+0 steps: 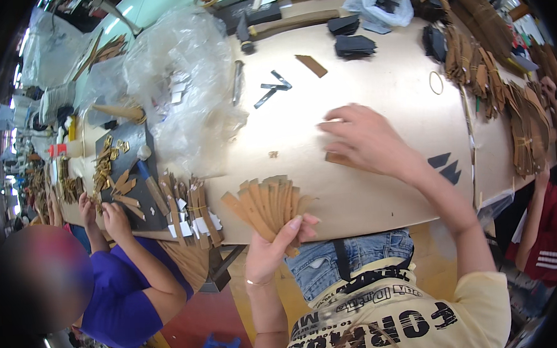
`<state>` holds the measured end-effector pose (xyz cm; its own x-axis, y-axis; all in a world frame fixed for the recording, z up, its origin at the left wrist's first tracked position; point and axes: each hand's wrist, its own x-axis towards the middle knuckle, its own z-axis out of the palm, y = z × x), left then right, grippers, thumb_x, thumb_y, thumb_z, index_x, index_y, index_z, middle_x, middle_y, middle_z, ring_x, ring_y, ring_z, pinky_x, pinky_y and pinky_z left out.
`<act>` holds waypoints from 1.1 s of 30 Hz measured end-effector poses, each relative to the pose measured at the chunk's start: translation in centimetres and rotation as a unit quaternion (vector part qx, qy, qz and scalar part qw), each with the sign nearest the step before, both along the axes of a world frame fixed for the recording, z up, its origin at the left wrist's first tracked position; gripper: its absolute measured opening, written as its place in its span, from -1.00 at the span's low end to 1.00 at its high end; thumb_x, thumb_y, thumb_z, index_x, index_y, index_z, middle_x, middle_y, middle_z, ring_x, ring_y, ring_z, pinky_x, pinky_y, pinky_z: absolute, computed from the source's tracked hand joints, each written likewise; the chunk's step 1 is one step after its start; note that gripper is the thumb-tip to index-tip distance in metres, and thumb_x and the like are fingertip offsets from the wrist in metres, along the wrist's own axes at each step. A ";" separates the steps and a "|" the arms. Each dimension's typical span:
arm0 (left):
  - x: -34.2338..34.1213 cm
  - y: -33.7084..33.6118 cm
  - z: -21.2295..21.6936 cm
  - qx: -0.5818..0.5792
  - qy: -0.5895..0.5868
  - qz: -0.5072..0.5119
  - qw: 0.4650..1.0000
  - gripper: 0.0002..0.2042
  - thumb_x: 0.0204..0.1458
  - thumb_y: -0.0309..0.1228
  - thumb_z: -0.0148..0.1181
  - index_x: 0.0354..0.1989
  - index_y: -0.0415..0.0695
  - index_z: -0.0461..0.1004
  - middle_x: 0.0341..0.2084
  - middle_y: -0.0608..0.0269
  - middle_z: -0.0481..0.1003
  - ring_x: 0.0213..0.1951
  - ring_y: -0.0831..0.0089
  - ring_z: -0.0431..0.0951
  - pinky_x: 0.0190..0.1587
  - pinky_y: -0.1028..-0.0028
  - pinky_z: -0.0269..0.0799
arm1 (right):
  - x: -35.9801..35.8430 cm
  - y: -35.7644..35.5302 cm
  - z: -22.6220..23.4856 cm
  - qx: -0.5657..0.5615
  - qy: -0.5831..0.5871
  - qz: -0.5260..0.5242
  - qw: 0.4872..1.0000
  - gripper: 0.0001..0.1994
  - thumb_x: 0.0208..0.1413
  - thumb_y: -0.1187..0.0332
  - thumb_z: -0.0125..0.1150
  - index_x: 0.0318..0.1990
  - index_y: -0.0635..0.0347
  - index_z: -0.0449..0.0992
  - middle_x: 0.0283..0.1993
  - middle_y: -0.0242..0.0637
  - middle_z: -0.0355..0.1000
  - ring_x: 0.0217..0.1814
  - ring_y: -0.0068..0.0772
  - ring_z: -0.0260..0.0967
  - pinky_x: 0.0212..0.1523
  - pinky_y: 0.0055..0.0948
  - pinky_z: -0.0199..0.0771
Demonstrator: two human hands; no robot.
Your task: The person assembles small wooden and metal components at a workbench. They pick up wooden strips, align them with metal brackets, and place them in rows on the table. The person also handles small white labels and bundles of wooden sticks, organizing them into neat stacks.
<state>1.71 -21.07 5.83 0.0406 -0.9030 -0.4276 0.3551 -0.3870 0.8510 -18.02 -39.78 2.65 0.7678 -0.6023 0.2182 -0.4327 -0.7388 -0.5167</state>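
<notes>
Nearest, left hand (276, 244) fingers clamp a fanned bundle of tan strips (266, 203), long axes pointing far. Right hand (365, 137), farther right on the worktop (381, 72), presses loosely spread fingers on one strip (340, 160) beneath them.

The left hand (276, 241) grips a fanned bunch of thin tan leather strips (266, 203) at the near edge of the beige desk (375, 85). The right hand (362, 137) lies flat on the desk, fingers pressing 1 brown strip (338, 159). A crumpled clear plastic bag (184, 84) sits to the left.
</notes>
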 end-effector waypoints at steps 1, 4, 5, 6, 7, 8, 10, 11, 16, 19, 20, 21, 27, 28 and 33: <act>0.1 -0.1 -0.1 0.012 -0.010 -0.010 1.000 -0.81 0.25 -0.45 0.07 -0.09 -0.32 0.49 -0.20 0.13 0.60 -0.26 0.51 0.59 -0.23 0.50 0.49 | -1.3 1.1 -0.1 -0.017 -0.002 -0.069 0.997 -0.79 0.02 0.32 0.32 -0.17 0.12 0.62 -0.04 -0.25 0.43 0.00 -0.18 0.37 0.02 -0.28 0.39; 0.0 -0.8 -0.6 0.017 -0.004 -0.037 0.999 -0.79 0.26 -0.45 0.06 -0.04 -0.31 0.47 -0.14 0.13 0.59 -0.18 0.49 0.59 -0.16 0.49 0.48 | -3.7 5.6 -1.3 0.005 0.028 -0.112 0.993 -0.76 0.01 0.33 0.35 -0.14 0.10 0.62 -0.04 -0.25 0.41 -0.04 -0.19 0.36 -0.01 -0.29 0.38; -0.1 -1.1 -0.6 0.017 0.001 -0.049 0.999 -0.78 0.26 -0.45 0.06 -0.02 -0.31 0.46 -0.13 0.14 0.59 -0.16 0.48 0.59 -0.14 0.48 0.48 | -4.1 7.0 -1.8 -0.002 0.018 -0.109 0.994 -0.76 0.01 0.33 0.35 -0.13 0.09 0.62 -0.05 -0.25 0.41 -0.05 -0.19 0.36 -0.02 -0.29 0.38; -0.3 -1.4 -0.6 0.018 0.006 -0.062 0.998 -0.77 0.26 -0.45 0.05 0.00 -0.31 0.45 -0.11 0.14 0.58 -0.15 0.48 0.58 -0.12 0.48 0.47 | -4.5 8.0 -2.2 -0.029 -0.020 -0.105 0.994 -0.76 0.01 0.33 0.36 -0.12 0.09 0.62 -0.06 -0.25 0.40 -0.05 -0.19 0.36 -0.03 -0.29 0.39; -0.5 -1.6 -0.6 0.005 0.020 -0.069 0.997 -0.76 0.26 -0.45 0.05 0.02 -0.31 0.44 -0.10 0.14 0.58 -0.15 0.48 0.58 -0.12 0.48 0.47 | -4.8 8.6 -2.4 -0.023 0.001 -0.108 0.994 -0.75 0.01 0.34 0.36 -0.12 0.09 0.63 -0.05 -0.25 0.40 -0.05 -0.19 0.36 -0.04 -0.30 0.39; -0.8 -1.8 -0.6 -0.008 0.034 -0.075 0.997 -0.76 0.26 -0.45 0.05 0.03 -0.30 0.43 -0.09 0.13 0.58 -0.15 0.48 0.58 -0.12 0.49 0.47 | -5.1 9.2 -2.5 -0.037 -0.005 -0.108 0.993 -0.75 0.02 0.35 0.36 -0.11 0.09 0.63 -0.04 -0.25 0.40 -0.05 -0.20 0.36 -0.06 -0.31 0.40; -1.6 -2.3 -0.7 -0.018 0.056 -0.065 0.996 -0.74 0.26 -0.44 0.05 0.05 -0.29 0.42 -0.09 0.13 0.57 -0.17 0.49 0.58 -0.14 0.50 0.47 | -5.5 9.8 -2.1 0.010 -0.046 -0.136 0.990 -0.74 0.03 0.35 0.36 -0.09 0.11 0.62 -0.02 -0.25 0.41 -0.03 -0.21 0.36 -0.05 -0.31 0.40; -2.2 -2.5 -0.8 -0.015 0.063 -0.048 0.997 -0.74 0.27 -0.43 0.05 0.05 -0.29 0.42 -0.11 0.13 0.57 -0.18 0.50 0.58 -0.15 0.51 0.48 | -5.5 10.0 -1.7 0.074 -0.081 -0.162 0.981 -0.73 0.03 0.34 0.36 -0.08 0.12 0.61 0.00 -0.25 0.41 -0.01 -0.22 0.35 -0.03 -0.30 0.40; -5.1 -2.9 -1.0 0.028 0.007 -0.008 1.000 -0.67 0.20 -0.51 0.13 0.13 -0.29 0.34 -0.23 0.21 0.53 -0.28 0.56 0.52 -0.23 0.57 0.47 | -4.7 9.4 0.8 0.389 -0.196 -0.104 0.894 -0.68 0.12 0.29 0.31 -0.02 0.27 0.56 0.07 -0.17 0.40 0.12 -0.18 0.30 0.14 -0.25 0.31; -8.2 -2.4 -1.3 0.010 -0.081 0.105 0.991 -0.36 0.11 -0.59 0.21 0.35 -0.28 0.04 -0.25 0.25 0.48 -0.31 0.57 0.47 -0.24 0.59 0.45 | -2.0 10.1 1.3 0.368 -0.197 -0.088 0.905 -0.56 0.13 0.21 0.31 0.04 0.36 0.49 0.10 -0.09 0.36 0.18 -0.13 0.25 0.21 -0.23 0.26; -9.0 -2.3 -1.6 -0.033 -0.123 0.146 0.981 -0.23 0.07 -0.62 0.23 0.40 -0.26 -0.11 -0.24 0.25 0.47 -0.31 0.57 0.47 -0.23 0.59 0.44 | -1.1 10.3 1.5 0.373 -0.197 -0.090 0.902 -0.52 0.13 0.18 0.32 0.07 0.39 0.46 0.11 -0.06 0.35 0.20 -0.11 0.24 0.22 -0.22 0.26; -9.4 -2.0 -1.8 -0.076 -0.163 0.186 0.966 -0.11 0.04 -0.64 0.25 0.46 -0.23 -0.25 -0.22 0.24 0.46 -0.31 0.57 0.46 -0.23 0.59 0.44 | -0.4 10.5 1.6 0.372 -0.200 -0.091 0.902 -0.47 0.12 0.15 0.33 0.09 0.42 0.43 0.12 -0.04 0.34 0.21 -0.09 0.22 0.22 -0.21 0.26; -9.8 -0.5 -2.9 -0.155 -0.187 0.218 0.945 -0.08 -0.02 -0.61 0.27 0.43 -0.18 -0.27 -0.13 0.18 0.41 -0.17 0.42 0.47 -0.10 0.42 0.44 | 1.0 11.3 2.9 0.345 -0.174 -0.047 0.921 -0.36 0.08 0.05 0.34 0.10 0.47 0.38 0.12 -0.02 0.31 0.17 -0.04 0.24 0.20 -0.19 0.26; -9.8 -0.2 -2.9 -0.153 -0.228 0.180 0.945 -0.15 -0.02 -0.61 0.28 0.40 -0.20 -0.15 -0.11 0.17 0.41 -0.14 0.40 0.47 -0.08 0.40 0.44 | 1.1 11.3 3.0 0.319 -0.170 -0.041 0.931 -0.37 0.09 0.06 0.34 0.09 0.47 0.38 0.11 -0.02 0.31 0.16 -0.04 0.24 0.20 -0.19 0.26; -8.7 0.6 -2.9 -0.150 -0.285 0.089 0.943 -0.53 -0.03 -0.54 0.30 0.07 -0.25 0.28 -0.05 0.14 0.40 -0.03 0.29 0.47 0.01 0.34 0.40 | 1.5 11.3 3.8 0.318 -0.168 -0.023 0.933 -0.45 0.15 0.08 0.26 0.07 0.43 0.39 0.05 -0.03 0.35 0.12 -0.05 0.26 0.14 -0.15 0.26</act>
